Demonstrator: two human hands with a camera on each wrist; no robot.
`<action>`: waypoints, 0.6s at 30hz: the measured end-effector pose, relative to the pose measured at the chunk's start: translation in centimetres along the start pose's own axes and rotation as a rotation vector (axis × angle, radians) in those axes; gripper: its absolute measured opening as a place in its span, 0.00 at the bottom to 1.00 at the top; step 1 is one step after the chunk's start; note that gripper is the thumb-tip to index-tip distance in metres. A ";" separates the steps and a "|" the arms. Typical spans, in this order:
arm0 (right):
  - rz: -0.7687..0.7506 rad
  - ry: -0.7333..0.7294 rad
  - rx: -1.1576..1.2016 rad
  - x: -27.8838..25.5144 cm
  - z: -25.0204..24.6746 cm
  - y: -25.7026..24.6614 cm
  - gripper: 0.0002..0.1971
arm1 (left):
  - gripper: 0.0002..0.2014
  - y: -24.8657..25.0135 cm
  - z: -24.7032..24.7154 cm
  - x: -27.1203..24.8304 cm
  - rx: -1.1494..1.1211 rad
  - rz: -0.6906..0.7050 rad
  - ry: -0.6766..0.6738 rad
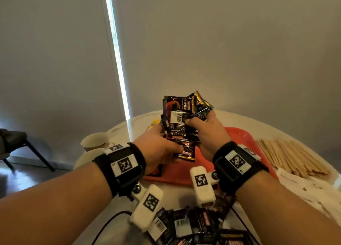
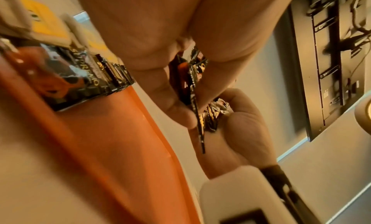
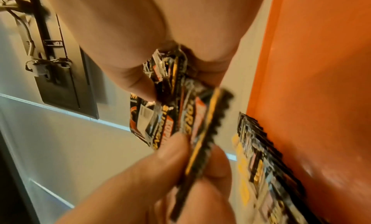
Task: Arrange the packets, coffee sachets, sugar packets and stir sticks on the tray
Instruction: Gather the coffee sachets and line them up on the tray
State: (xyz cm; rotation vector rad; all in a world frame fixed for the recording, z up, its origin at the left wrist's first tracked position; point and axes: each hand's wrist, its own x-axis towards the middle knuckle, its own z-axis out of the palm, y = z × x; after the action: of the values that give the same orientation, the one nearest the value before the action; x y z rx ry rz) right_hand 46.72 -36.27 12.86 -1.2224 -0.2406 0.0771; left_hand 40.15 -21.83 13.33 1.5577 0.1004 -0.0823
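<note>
The white counter is round, and its near edge is cut off at the bottom of the head view. On it sits the red tray. The hands and arms hide most of the tray. In the head view a few dark sachets lie flat on the left part of the tray, mostly hidden under the left wrist; the left wrist view shows them better.

To the right of the tray lie the stir sticks, a wide row of pale wooden sticks. Just in front of them are white packets, too blurry to read. Two paper cups stand at the left of the counter. Something yellow peeks out behind the tray; I cannot tell what it is.

Near the bottom edge is a loose pile of sachets, partly hidden by the white blocks on the wrist bands.

Both hands hold a bunch of coffee sachets up above the tray. The bunch is black with red and gold and fans out at the top. The left hand has its grip pinched on the lower part, thumb on the front. The right hand has its grip curled round the right side, thumb pressed on the front. How many sachets are in the bunch is hard to tell.
</note>
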 end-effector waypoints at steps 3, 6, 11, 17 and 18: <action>0.000 0.053 0.011 1.3 -1.0 0.3 0.23 | 0.27 0.1 -0.1 2.4 0.051 0.078 0.072; 0.015 0.080 0.041 2.8 -1.6 0.5 0.21 | 0.20 0.0 0.0 4.4 0.017 0.094 0.088; 0.055 -0.010 -0.016 4.9 -1.7 0.7 0.22 | 0.20 0.4 0.0 6.7 -0.418 -0.027 0.004; 0.107 -0.123 -0.176 6.0 -1.9 0.9 0.20 | 0.29 0.6 -1.6 8.3 -0.654 -0.109 -0.251; 0.115 -0.133 -0.206 6.0 -2.0 1.1 0.20 | 0.30 0.2 -1.7 8.5 -0.648 -0.108 -0.273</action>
State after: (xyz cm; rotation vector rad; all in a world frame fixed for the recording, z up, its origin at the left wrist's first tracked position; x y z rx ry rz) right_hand 53.10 -36.62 12.02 -1.4376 -0.3000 0.2389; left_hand 48.65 -19.99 12.54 0.8829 -0.0069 -0.3149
